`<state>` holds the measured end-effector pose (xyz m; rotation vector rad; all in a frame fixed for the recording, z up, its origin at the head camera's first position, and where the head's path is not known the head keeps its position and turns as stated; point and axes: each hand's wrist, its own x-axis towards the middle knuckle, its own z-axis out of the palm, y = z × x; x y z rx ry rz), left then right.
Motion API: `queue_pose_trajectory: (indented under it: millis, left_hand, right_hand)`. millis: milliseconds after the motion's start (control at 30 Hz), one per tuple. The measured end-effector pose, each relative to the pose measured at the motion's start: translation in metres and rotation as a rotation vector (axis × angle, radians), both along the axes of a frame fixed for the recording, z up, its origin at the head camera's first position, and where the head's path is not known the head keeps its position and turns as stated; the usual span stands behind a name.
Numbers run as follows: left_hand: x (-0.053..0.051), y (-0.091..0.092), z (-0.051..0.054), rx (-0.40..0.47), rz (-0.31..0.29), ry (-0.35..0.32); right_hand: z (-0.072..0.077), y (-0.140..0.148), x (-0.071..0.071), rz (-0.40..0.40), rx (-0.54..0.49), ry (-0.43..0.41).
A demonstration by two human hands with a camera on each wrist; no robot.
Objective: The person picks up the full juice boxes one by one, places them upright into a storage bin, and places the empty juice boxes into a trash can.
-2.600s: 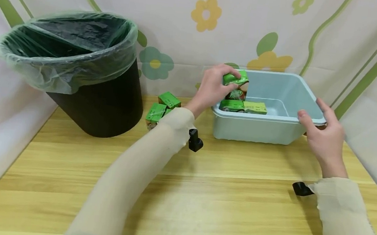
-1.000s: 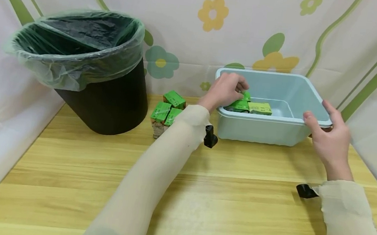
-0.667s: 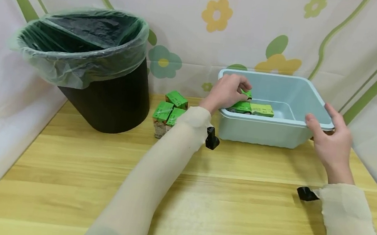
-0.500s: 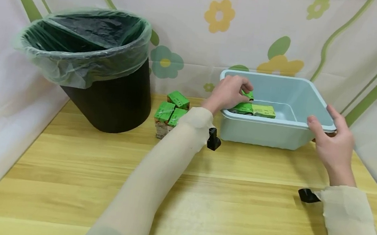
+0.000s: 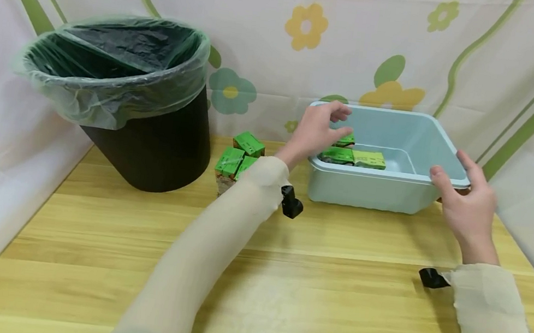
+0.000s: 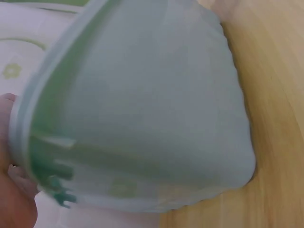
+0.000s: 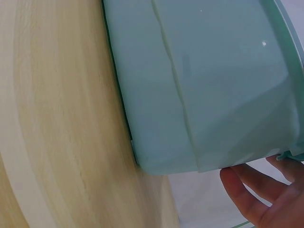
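A light blue plastic bin (image 5: pixel 368 192) stands at the back right of the table. Inside its left end lie a green printed box (image 5: pixel 337 155), a paler green box (image 5: pixel 369 159) and another green box (image 5: pixel 346 140) behind them, partly covered by the left hand. My left hand (image 5: pixel 316 131) hovers over the bin's left rim, thumb and fingers apart, holding nothing. At the other end my right hand (image 5: pixel 470 211) grips the right rim; its fingers (image 7: pixel 251 185) touch the outer end wall in the right wrist view. Several more green boxes (image 5: pixel 229 161) stand left of the bin, partly behind my left forearm.
To the left is a black trash can (image 5: pixel 151 142) lined with a translucent green bag (image 5: pixel 122 89). A flowered white curtain (image 5: pixel 269 57) closes off the back and sides. The wooden table (image 5: pixel 281 300) stretches out in front.
My left hand lowered a green box into the bin's back left part, let go of it, and drew back slightly up and left. The right hand stays on the rim.
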<state>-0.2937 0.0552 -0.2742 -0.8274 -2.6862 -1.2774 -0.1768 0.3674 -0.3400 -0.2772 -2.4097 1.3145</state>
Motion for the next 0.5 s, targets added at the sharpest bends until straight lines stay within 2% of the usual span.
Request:
queue_pose_trajectory:
  millis: [100, 233, 400, 500]
  left_hand:
    - [0.005, -0.011, 0.007, 0.042, 0.039, 0.043]
    - [0.015, -0.033, 0.019, 0.052, 0.083, 0.158]
    - [0.032, -0.072, 0.036, -0.028, 0.149, 0.384]
    - [0.042, -0.099, 0.045, -0.088, 0.202, 0.542]
  right_hand:
    - [0.0, 0.0, 0.001, 0.001, 0.001, -0.001]
    - [0.001, 0.001, 0.002, 0.003, 0.007, -0.005]
    - [0.0, 0.001, 0.002, 0.006, 0.013, -0.006]
    - [0.0, 0.001, 0.001, 0.002, 0.006, 0.005]
